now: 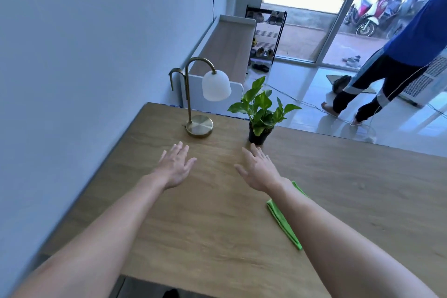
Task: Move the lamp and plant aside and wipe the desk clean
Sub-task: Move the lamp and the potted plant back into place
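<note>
A broad wooden desk (217,201) with a matte, pale-brown grain runs along the smooth blue-white wall on the left. At its far left stands a brass lamp (199,97): a round, brushed-metal base, a thin upright stem that curves over like a hook, and a frosted white bell-shaped shade hanging from the end. To its right, near the far edge, a small pothos plant in a black plastic pot (260,116) lifts glossy, pointed green leaves. A folded bright-green microfibre cloth (283,222) lies flat at the near right, partly hidden under the right forearm. The left hand (175,167) hovers palm down, fingers spread and empty, near the lamp's base. The right hand (257,168) is likewise flat and empty, its fingertips just beside the pot.
</note>
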